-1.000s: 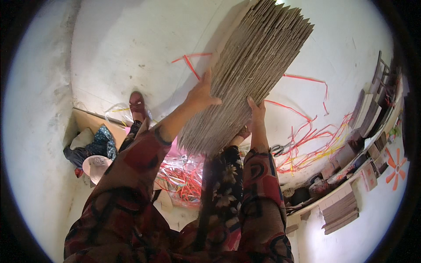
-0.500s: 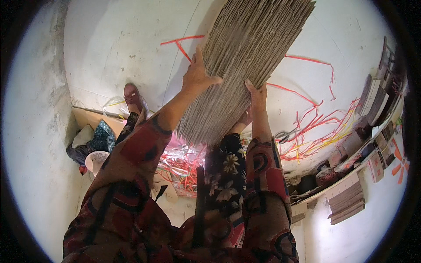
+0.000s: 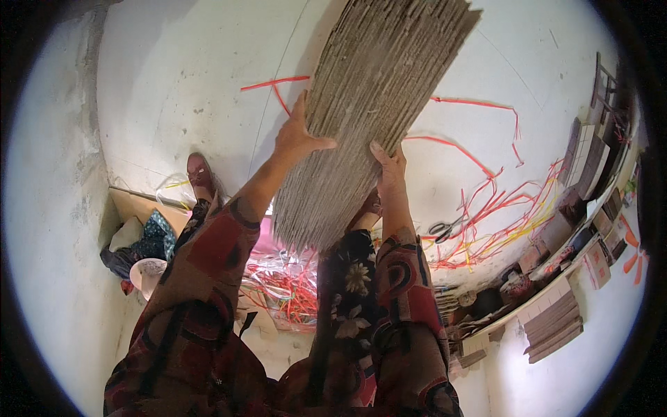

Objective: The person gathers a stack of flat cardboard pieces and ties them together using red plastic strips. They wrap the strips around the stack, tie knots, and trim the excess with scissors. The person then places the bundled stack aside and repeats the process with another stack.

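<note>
A long, thick stack of grey-brown cardboard sheets (image 3: 379, 83) lies slanted in front of me, its layered edges facing up. My left hand (image 3: 297, 139) is pressed to its left side, with the thumb across the edges and the fingers stretched along the side. On the right side, my right hand (image 3: 392, 167) grips the stack with its thumb on the edges; its other fingers are mostly hidden. Red plastic strapping strips (image 3: 479, 102) stick out on the floor to either side of the stack. Whether any strip runs beneath it cannot be seen.
Scissors (image 3: 445, 229) lie by a tangle of red and yellow strips (image 3: 500, 215) at right. More strips (image 3: 285, 285) lie below the stack. A pale bowl (image 3: 147, 274) and dark bags (image 3: 125, 257) are at left. Cardboard pieces (image 3: 587, 156) line the right side.
The whole view has shifted slightly, so the stack, hands and floor strips all appear a little lower and further left. Both hands keep the same grip on the stack.
</note>
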A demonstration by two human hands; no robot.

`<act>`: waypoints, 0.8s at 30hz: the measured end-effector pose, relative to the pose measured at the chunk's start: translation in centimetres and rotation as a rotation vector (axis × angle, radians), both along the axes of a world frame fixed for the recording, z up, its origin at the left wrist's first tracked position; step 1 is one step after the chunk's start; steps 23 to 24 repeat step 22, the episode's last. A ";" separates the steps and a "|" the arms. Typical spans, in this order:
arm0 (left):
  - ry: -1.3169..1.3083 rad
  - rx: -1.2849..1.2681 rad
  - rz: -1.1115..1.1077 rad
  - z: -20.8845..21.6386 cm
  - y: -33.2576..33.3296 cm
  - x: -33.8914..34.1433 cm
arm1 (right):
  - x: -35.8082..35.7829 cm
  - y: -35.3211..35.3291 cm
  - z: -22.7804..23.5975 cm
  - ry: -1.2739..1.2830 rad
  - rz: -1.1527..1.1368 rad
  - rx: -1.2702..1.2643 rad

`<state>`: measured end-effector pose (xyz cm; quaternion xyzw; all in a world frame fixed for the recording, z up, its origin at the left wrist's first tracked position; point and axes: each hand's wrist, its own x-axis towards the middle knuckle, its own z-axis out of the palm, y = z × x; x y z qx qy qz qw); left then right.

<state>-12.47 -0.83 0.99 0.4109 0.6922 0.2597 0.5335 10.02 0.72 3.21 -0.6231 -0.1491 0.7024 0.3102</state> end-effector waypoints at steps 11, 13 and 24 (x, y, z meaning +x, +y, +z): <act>0.580 0.131 -0.420 15.8 1.1 2.8 | -0.1 1.5 -3.5 -0.109 -0.084 -0.290; 0.453 -0.069 -0.534 16.0 3.0 6.3 | 2.9 0.0 -6.8 -0.528 -0.014 -0.308; 0.448 0.072 -0.688 12.3 1.0 5.7 | 8.3 -12.3 8.8 -0.625 0.713 0.298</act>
